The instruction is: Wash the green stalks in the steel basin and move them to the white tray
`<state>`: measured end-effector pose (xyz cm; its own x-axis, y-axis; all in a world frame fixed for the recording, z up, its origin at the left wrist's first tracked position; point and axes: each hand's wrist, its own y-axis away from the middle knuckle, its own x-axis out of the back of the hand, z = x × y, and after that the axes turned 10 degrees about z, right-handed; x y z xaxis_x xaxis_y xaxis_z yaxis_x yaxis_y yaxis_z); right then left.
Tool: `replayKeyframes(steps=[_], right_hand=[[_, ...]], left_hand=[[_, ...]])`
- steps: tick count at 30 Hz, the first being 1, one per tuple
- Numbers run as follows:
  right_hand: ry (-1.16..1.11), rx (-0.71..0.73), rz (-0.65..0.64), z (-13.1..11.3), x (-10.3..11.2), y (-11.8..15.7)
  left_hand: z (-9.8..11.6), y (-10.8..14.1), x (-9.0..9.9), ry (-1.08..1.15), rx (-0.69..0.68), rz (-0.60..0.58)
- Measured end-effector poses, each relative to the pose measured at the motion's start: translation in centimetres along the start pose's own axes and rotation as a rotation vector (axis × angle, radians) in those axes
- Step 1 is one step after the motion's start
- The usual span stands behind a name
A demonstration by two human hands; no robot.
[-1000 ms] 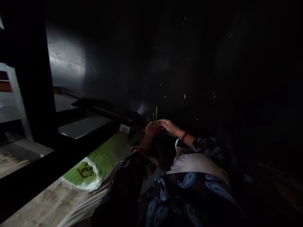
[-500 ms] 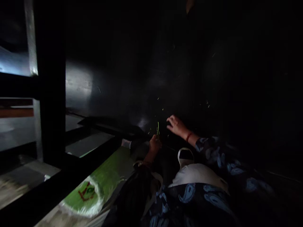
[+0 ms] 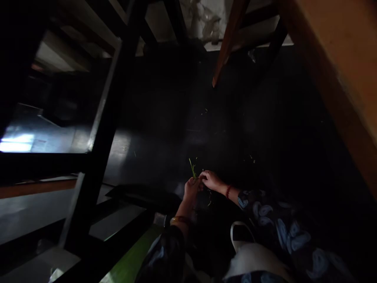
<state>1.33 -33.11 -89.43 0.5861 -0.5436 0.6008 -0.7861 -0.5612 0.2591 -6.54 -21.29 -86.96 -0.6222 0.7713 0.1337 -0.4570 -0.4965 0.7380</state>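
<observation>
Thin green plant strips (image 3: 192, 167) stick up out of my left hand (image 3: 191, 190), which is closed around their lower part. My right hand (image 3: 211, 181) is beside it, thumb and fingers pinched together close to the left fingers. What lies in that pinch is too small and dark to make out. Below the hands a small curled scrap (image 3: 209, 198) rests on the dark floor (image 3: 165, 118). More pale scraps (image 3: 251, 158) lie to the right.
A dark metal frame (image 3: 110, 90) rises on the left, with a green wrapped bundle (image 3: 132, 255) by its lower bar. A wooden leg (image 3: 225, 51) stands ahead. A broad wooden edge (image 3: 347, 67) slants along the right. My shoe (image 3: 235, 236) shows below.
My right hand has come left to my left hand and its fingers have closed. The view has tilted up, bringing the wooden leg and edge into sight.
</observation>
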Motion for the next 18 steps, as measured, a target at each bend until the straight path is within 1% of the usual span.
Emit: replayKeyframes(steps=[2, 5, 7, 9, 11, 13, 15, 18], right_hand=[[-0.036, 0.013, 0.055, -0.3, 1.0, -1.9], [-0.047, -0.027, 0.143, -0.2, 2.0, -3.2], [-0.045, -0.058, 0.166, -0.3, 2.0, -2.8], [-0.069, -0.083, 0.169, -1.0, 1.5, -1.7], [-0.109, -0.095, 0.170, -2.5, 1.0, -0.4], [-0.155, -0.073, 0.209, -4.4, 1.0, 0.6], [-0.175, -0.045, 0.289, -6.2, 1.7, 1.1], [-0.142, -0.057, 0.399, -8.4, 3.7, 1.8]], left_hand=[[1.3, -0.4, 0.4, 0.037, -0.025, 0.037], [1.8, -0.3, 1.3, 0.070, -0.027, 0.083], [1.7, 0.1, 1.6, 0.080, -0.020, 0.092], [1.9, 0.6, 1.4, 0.088, -0.009, 0.075], [2.3, 1.3, 0.7, 0.099, 0.005, 0.031], [3.1, 2.2, -0.3, 0.122, 0.018, -0.012], [4.0, 3.4, -1.5, 0.159, 0.020, -0.022], [5.1, 5.4, -2.7, 0.300, 0.033, -0.015]])
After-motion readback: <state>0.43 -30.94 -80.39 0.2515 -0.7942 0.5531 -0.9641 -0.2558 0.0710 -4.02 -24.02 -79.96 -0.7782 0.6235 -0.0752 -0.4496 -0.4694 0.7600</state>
